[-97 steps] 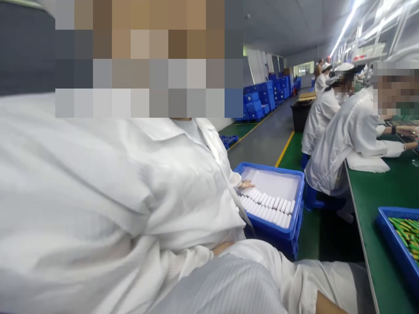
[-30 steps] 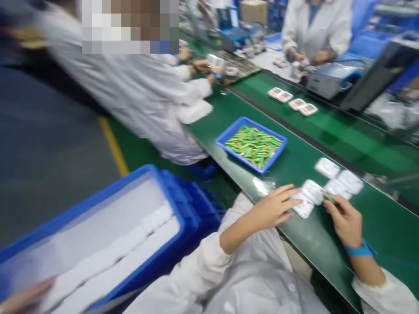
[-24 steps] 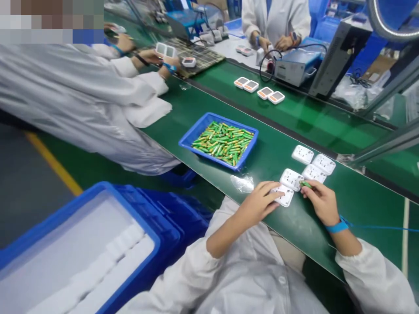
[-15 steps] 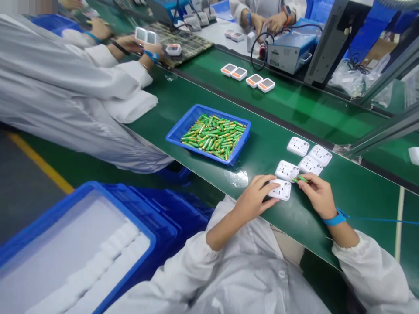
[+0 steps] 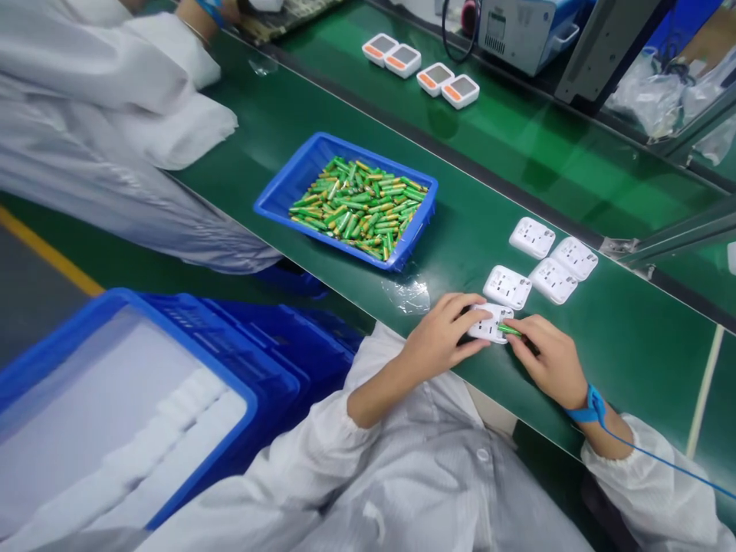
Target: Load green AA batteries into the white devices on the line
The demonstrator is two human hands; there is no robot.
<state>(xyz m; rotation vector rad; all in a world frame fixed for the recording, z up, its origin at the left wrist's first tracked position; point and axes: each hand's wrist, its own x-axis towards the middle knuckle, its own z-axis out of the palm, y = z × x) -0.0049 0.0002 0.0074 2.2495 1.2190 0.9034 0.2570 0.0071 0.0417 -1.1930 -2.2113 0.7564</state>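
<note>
green battery (image 5: 509, 330) pinched by right hand (image 5: 546, 360) at one white case (image 5: 490, 322); left hand (image 5: 441, 337) grips it; three more.

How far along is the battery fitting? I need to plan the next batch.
Done: nothing visibly finished. In hand: left hand steadies a white device while right hand presses a green battery at it. Left: three more devices wait; the blue tray looks full.

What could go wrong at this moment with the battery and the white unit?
The green battery, pinched in the right hand at the edge of the white unit, might slip or seat crooked. The left hand only steadies that unit near the table's front edge, so a push may slide it off.
</note>
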